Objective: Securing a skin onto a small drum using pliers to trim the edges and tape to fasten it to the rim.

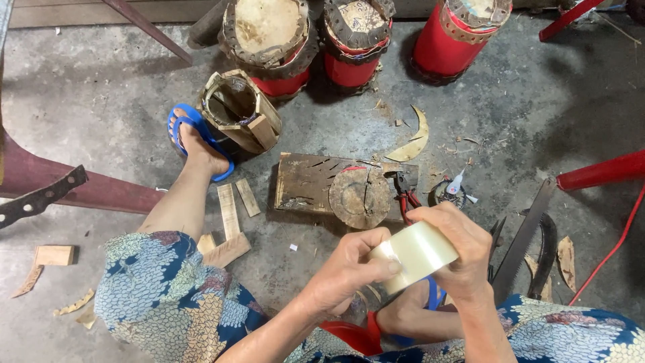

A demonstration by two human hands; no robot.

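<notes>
Both of my hands hold a roll of clear packing tape (415, 254) over my lap. My right hand (460, 252) grips the roll from the far side and top. My left hand (349, 269) presses its thumb and fingertips against the roll's near face. Just beyond the hands lies a dark wooden board (302, 181) with a round wooden disc (359, 197) on it, and red-handled pliers (405, 195) rest at the board's right end.
A small wooden barrel frame (240, 111) lies by my foot in a blue sandal (191, 138). Three red drums (457, 33) stand at the back. A saw blade (527, 235), wood strips (232, 208) and offcuts litter the concrete floor. Red metal legs (598, 171) stand at right.
</notes>
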